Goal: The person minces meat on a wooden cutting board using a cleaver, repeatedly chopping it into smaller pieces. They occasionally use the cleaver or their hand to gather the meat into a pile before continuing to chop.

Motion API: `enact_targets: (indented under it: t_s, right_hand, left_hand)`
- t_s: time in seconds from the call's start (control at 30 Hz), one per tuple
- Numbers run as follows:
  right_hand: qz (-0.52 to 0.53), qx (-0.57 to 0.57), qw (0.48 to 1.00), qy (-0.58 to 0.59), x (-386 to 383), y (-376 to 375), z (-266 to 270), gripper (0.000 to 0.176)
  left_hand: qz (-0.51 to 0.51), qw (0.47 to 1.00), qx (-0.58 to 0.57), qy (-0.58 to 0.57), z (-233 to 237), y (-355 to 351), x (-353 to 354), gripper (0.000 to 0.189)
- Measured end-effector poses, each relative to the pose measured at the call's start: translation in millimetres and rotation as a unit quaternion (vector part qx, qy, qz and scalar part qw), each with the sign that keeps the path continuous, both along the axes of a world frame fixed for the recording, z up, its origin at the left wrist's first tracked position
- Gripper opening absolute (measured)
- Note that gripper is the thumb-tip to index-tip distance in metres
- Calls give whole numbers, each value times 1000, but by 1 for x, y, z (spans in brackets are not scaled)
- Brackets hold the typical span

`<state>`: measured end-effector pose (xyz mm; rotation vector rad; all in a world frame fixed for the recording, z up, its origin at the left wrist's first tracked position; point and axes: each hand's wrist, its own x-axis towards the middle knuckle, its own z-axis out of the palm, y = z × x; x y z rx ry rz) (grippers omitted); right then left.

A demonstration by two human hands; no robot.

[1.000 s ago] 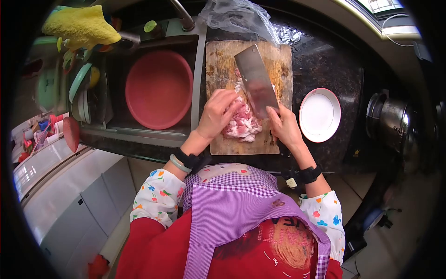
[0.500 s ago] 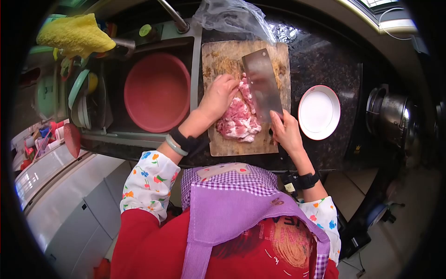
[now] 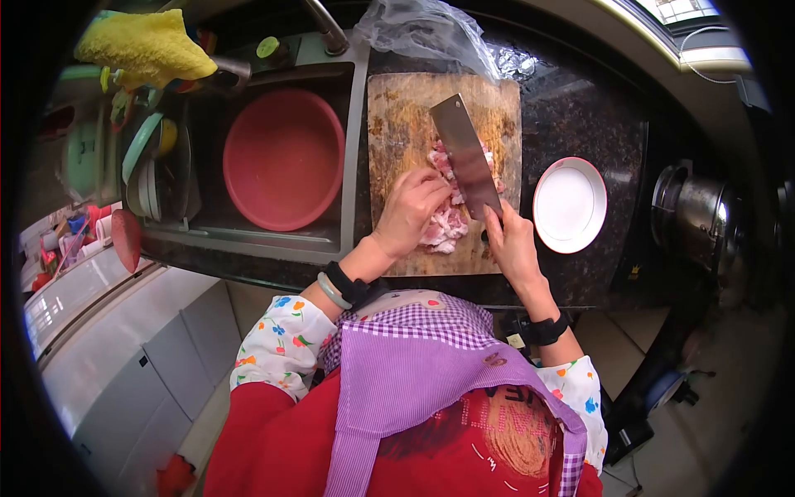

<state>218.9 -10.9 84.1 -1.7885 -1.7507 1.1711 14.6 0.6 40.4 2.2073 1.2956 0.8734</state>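
Observation:
A wooden cutting board (image 3: pixel 397 116) lies on the dark counter beside the sink. Raw pink meat (image 3: pixel 447 224) sits in a pile on its near half. My left hand (image 3: pixel 411 211) rests curled on the meat's left side, pressing it down. My right hand (image 3: pixel 511 240) grips the handle of a steel cleaver (image 3: pixel 465 153). Its blade stands on edge against the meat, just right of my left fingers.
A red basin (image 3: pixel 284 159) fills the sink to the left. A white plate with a red rim (image 3: pixel 569 204) lies right of the board. A clear plastic bag (image 3: pixel 422 29) is behind the board, a steel pot (image 3: pixel 700 215) far right, a yellow cloth (image 3: pixel 145 45) upper left.
My left hand has drawn back toward me along the meat. The cleaver has turned from lying broadside to standing on edge at the meat.

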Motion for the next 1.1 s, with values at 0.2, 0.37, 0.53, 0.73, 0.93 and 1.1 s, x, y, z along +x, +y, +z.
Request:
enact_targets:
  t_s: [0.2, 0.37, 0.53, 0.73, 0.93, 1.1]
  right_hand:
    - [-10, 11, 1000, 14, -1, -2, -4, 23]
    - [1, 66, 998, -3, -1, -6, -11, 18]
    - [31, 26, 999, 2, -3, -5, 15, 13]
    - [100, 15, 995, -25, 1, -9, 25, 10]
    - [144, -7, 985, -89, 3, -9, 22, 12]
    - [136, -6, 987, -89, 1, -13, 18, 11]
  left_hand:
    - [60, 990, -77, -102, -1, 34, -12, 25]
    - [50, 997, -56, -26, -17, 41, -18, 20]
    - [74, 995, -67, -20, -7, 5, 0, 16]
    - [103, 994, -18, -8, -6, -9, 1, 26]
    - [146, 987, -25, -62, -5, -5, 1, 25]
    - [136, 988, -37, -63, -10, -1, 9, 24]
